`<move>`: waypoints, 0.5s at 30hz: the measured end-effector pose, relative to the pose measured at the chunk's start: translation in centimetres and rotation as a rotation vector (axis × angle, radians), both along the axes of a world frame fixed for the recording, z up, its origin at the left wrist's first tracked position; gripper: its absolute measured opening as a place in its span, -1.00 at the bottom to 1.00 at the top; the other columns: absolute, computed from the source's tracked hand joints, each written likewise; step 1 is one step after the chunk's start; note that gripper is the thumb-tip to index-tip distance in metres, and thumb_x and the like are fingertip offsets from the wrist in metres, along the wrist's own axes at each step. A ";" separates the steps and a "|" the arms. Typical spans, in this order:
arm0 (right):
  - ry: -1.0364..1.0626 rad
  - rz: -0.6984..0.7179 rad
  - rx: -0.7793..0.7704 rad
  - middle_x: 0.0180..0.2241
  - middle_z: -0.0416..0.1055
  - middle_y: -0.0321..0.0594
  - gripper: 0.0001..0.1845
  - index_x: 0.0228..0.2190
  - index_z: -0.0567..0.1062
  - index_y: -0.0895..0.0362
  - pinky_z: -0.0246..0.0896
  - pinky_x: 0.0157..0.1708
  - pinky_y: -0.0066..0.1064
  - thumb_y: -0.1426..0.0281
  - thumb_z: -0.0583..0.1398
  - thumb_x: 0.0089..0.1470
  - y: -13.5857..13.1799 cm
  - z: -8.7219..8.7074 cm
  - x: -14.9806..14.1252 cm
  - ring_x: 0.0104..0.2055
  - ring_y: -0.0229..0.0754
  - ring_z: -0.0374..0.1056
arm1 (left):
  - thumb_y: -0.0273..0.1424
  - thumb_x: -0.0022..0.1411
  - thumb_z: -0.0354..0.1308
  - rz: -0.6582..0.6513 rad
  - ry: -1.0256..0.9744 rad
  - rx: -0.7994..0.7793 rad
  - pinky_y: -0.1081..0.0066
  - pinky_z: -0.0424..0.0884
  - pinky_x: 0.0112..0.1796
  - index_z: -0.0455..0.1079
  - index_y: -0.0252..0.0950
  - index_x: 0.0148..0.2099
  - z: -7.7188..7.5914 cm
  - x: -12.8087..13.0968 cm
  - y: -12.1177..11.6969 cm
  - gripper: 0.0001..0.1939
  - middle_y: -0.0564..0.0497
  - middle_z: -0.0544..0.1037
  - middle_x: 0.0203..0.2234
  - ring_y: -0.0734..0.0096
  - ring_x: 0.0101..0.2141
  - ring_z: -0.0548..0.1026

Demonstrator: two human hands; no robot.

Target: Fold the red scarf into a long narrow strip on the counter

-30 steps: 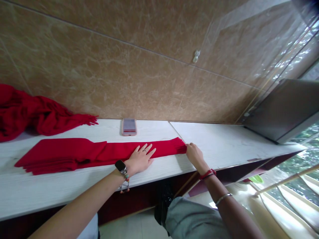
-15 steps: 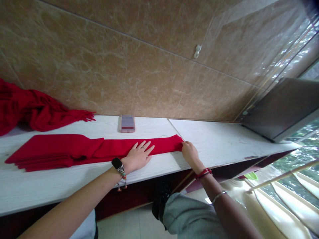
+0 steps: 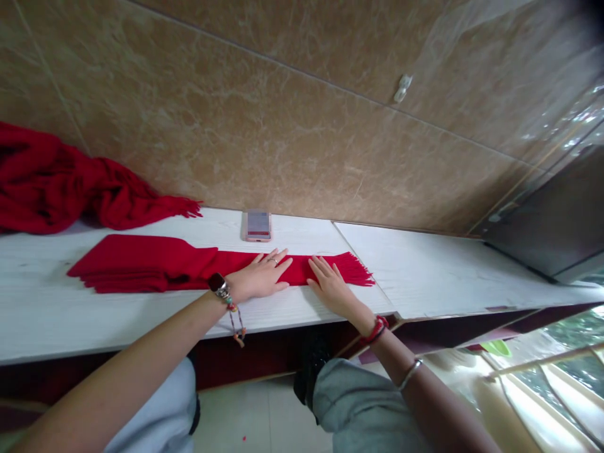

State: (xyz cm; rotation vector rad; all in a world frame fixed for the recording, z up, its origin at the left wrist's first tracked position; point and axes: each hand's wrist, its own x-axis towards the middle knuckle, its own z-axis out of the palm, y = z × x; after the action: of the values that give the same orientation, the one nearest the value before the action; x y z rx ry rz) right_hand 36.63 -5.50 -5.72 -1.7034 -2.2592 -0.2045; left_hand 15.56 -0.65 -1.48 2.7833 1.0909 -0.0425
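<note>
A red fringed scarf [image 3: 136, 261] lies lengthwise on the white countertop [image 3: 415, 270], folded in a thick stack at its left and narrowing to a flat strip on the right. My left hand [image 3: 258, 277] rests flat on the strip near its middle, fingers spread. Closer to the fringed end, my right hand [image 3: 330, 286] also lies on the cloth with its fingers stretched out. The fringe fans out to the right of that hand. Both hands press from above and grip nothing.
A second red scarf [image 3: 94, 189] lies crumpled against the tiled wall [image 3: 283, 126] at the left. Behind the folded scarf is a phone [image 3: 258, 225]. A dark grey panel [image 3: 547, 214] stands at the counter's right end. Open shelving is below the front edge.
My right hand has let go of the scarf's fringed end and moved left onto the strip, now flat. The fringe has spread out. My left hand stays on the cloth; the view has shifted slightly.
</note>
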 end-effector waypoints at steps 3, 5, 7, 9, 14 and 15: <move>-0.027 0.027 -0.130 0.21 -0.01 -0.01 -0.46 0.17 0.07 0.18 -0.16 0.12 0.03 0.24 -0.12 0.20 0.1 -0.7 0.1 0.25 -0.02 -0.16 | -0.17 0.23 -0.06 0.106 0.017 -0.012 0.06 -0.15 0.12 -0.11 -0.30 0.29 0.0 -2.9 0.4 -0.35 -0.19 -0.21 0.26 0.08 0.23 -0.23; -0.032 0.027 -0.137 0.21 -0.04 0.01 -0.45 0.17 0.07 0.20 -0.16 0.13 0.03 0.23 -0.11 0.20 0.2 -0.6 0.3 0.25 0.00 -0.18 | -0.15 0.23 -0.07 0.117 0.027 -0.063 0.08 -0.12 0.12 -0.12 -0.26 0.29 -0.5 -4.7 0.3 -0.35 -0.17 -0.20 0.26 0.09 0.23 -0.22; -0.029 0.045 -0.111 0.21 -0.04 0.03 -0.44 0.17 0.07 0.22 -0.15 0.13 0.04 0.24 -0.09 0.20 0.3 -0.3 0.0 0.25 0.01 -0.19 | -0.15 0.25 -0.10 0.103 0.020 -0.068 0.12 -0.10 0.12 -0.13 -0.23 0.29 -1.1 -6.0 0.0 -0.37 -0.15 -0.18 0.26 0.13 0.23 -0.21; -0.025 0.107 -0.063 0.21 -0.03 0.03 -0.44 0.17 0.07 0.22 -0.15 0.13 0.05 0.26 -0.07 0.19 0.5 0.1 -1.1 0.25 0.00 -0.19 | -0.16 0.28 -0.12 0.072 -0.001 -0.005 0.14 -0.09 0.12 -0.12 -0.24 0.29 -1.5 -6.6 -0.4 -0.40 -0.15 -0.15 0.25 0.16 0.23 -0.19; -0.071 0.383 0.057 0.12 0.17 0.00 -0.56 0.08 0.24 0.23 -0.01 0.13 -0.11 0.42 -0.01 0.16 1.3 0.5 -4.5 0.20 -0.07 0.00 | -0.32 0.31 -0.12 -0.008 -0.009 0.271 0.28 0.04 0.09 0.10 -0.30 0.20 -1.7 -7.1 -1.0 -0.56 -0.16 0.13 0.18 0.24 0.17 0.07; -0.090 0.423 0.077 0.08 0.23 0.02 -0.59 0.04 0.30 0.25 0.03 0.12 -0.16 0.45 -0.01 0.16 1.3 0.4 -4.8 0.16 -0.08 0.08 | -0.34 0.30 -0.10 -0.003 -0.001 0.336 0.28 0.10 0.06 0.16 -0.30 0.16 -1.6 -7.2 -1.0 -0.60 -0.16 0.21 0.14 0.23 0.12 0.17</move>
State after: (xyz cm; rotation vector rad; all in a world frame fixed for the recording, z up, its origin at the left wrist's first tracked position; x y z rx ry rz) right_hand 31.80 -4.16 -5.35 -1.1640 -2.5756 -0.2709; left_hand 8.37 -1.70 -3.11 3.0757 1.1914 0.1557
